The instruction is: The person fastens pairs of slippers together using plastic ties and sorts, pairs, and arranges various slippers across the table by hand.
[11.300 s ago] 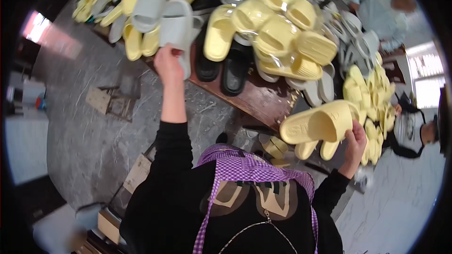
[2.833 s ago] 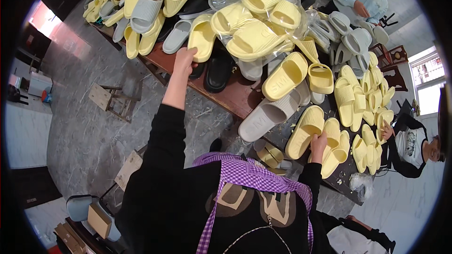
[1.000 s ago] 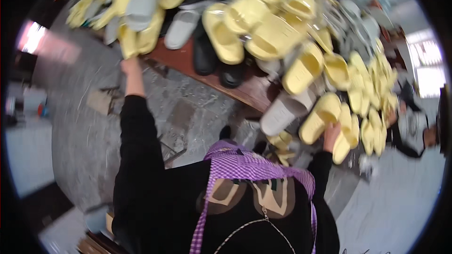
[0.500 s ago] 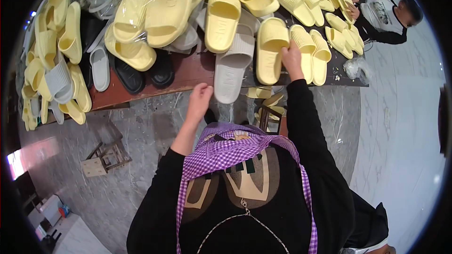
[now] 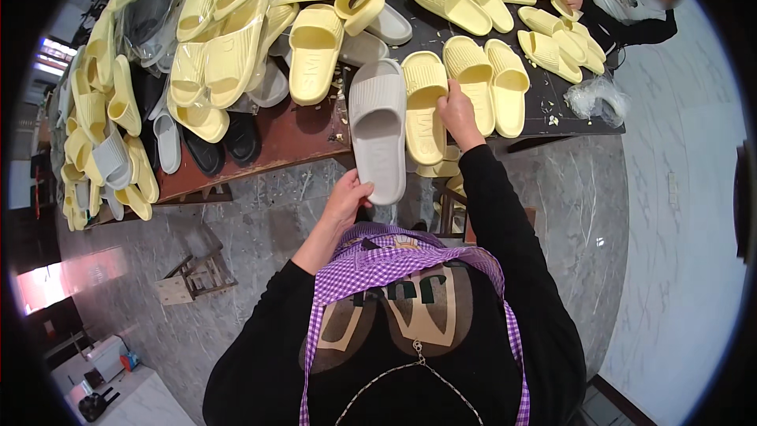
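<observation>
A grey slide sandal [image 5: 378,126] lies with its heel hanging over the near edge of the dark table [image 5: 276,138]. My left hand [image 5: 347,197] grips that heel from below. My right hand [image 5: 457,110] rests on a pale yellow slide sandal [image 5: 426,102] just right of the grey one, fingers at the gap to another yellow sandal [image 5: 471,83]. A third yellow sandal [image 5: 509,87] lies beside those. Both my arms wear black sleeves, above a purple checked apron.
Heaps of yellow sandals [image 5: 221,39], some in clear bags, cover the table's left and back. Black sandals [image 5: 236,138] and grey ones lie near the left edge. Another person [image 5: 631,0] works at the far right. A plastic bag [image 5: 595,99] lies on the corner. A small wooden stand [image 5: 189,280] is on the stone floor.
The view has turned to face the table squarely. My left hand came off the left pile and took the grey sandal's heel; my right hand stays on the yellow sandals.
</observation>
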The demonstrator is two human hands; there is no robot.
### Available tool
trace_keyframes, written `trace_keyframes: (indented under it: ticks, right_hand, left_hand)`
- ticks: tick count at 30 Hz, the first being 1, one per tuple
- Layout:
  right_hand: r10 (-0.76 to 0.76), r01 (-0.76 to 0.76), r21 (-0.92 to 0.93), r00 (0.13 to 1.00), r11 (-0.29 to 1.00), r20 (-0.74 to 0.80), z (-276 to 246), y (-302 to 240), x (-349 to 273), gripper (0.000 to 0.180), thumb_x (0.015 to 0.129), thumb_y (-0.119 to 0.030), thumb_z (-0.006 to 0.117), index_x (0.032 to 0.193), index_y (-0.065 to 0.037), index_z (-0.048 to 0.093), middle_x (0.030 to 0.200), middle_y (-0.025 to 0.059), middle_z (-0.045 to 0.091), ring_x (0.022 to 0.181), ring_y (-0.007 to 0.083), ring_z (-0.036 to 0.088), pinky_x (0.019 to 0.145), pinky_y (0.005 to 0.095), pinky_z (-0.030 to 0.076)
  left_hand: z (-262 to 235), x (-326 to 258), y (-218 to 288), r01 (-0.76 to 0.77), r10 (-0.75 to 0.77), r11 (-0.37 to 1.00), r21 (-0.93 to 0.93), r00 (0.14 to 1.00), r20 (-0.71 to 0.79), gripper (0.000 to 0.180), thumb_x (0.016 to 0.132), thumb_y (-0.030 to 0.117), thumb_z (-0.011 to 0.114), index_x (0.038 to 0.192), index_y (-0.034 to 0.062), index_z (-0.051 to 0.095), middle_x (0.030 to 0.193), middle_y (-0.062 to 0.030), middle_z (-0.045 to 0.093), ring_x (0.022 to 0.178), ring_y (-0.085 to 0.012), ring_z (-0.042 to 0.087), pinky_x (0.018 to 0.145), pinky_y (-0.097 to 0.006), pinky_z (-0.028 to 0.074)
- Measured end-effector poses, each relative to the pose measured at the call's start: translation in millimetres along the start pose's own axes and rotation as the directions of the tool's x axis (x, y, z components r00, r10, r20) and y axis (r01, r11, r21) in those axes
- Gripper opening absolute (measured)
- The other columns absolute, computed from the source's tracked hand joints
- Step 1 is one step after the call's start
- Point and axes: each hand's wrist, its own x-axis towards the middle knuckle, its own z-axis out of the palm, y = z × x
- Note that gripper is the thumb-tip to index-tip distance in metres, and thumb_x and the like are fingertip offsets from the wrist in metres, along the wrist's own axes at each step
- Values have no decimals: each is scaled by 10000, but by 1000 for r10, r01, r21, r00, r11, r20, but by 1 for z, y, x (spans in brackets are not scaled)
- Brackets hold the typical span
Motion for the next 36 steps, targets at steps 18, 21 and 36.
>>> trace_keyframes:
  ticks: [18,21,36]
  right_hand:
    - [105,-461,817,884,346,455,15,-147,126,574,766,-242,634,1224,31,421,1012,131,582,866,204,592,694,326,487]
    - [-65,-524,833,838,179,542,35,-158,125,519,757,-161,607,1201,41,429,1011,134,572,891,206,579,724,319,480]
    - [-204,162,770,978,618,-42,79,-230,60,600,741,-82,552,1264,22,278,1087,254,490,979,325,543,828,379,443]
  left_hand:
    - [-11,-90,-1,-118,134,991,67,935,-328,329,789,44,569,1112,16,519,872,-23,616,683,-86,568,538,-206,446]
    - [-24,-78,14,-112,149,984,138,942,-302,317,790,43,566,1104,24,532,854,-8,613,675,-69,551,537,-193,426]
    - [-63,-41,33,-193,203,979,69,866,-457,315,810,50,548,1123,16,531,855,-3,613,671,-62,543,541,-187,413]
